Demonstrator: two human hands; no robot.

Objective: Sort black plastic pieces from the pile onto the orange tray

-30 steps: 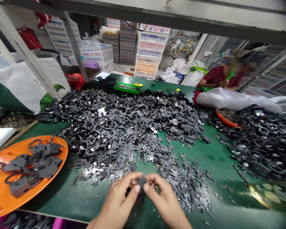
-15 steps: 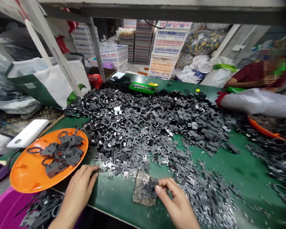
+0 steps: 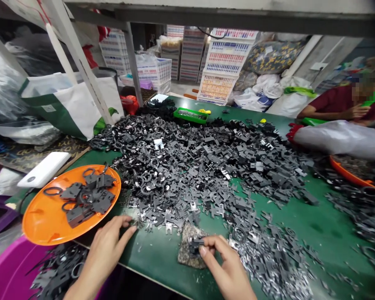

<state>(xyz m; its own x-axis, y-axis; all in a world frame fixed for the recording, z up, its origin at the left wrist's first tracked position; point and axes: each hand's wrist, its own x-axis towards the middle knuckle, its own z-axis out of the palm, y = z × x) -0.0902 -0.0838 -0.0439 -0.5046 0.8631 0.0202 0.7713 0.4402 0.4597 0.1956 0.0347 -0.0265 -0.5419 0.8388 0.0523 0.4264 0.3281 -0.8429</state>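
My right hand [image 3: 226, 262] pinches a dark grey plastic part [image 3: 195, 246] between thumb and fingers, over a rough speckled stone block [image 3: 186, 237] at the table's near side. The fingers hide some of the part. My left hand [image 3: 111, 241] lies at the table edge, thumb and forefinger apart, with nothing visible between them. Its fingertips are by the near left fringe of a wide heap of small dark grey plastic parts [image 3: 187, 179]. Just beyond that hand, an orange plate [image 3: 40, 227] carries several blocky assemblies and black rings.
A magenta tub [image 3: 6, 271] with more dark parts stands below the plate. A white power bank [image 3: 45, 168] lies behind it. Further back are a green tray [image 3: 190, 118], stacked crates [image 3: 218, 79] and a shelf post [image 3: 84, 71]. Another person [image 3: 334, 102] sits at right.
The view has shifted slightly. My left thumb has spread further from the forefinger. The part in my right hand has turned and is less blurred, still over the stone.
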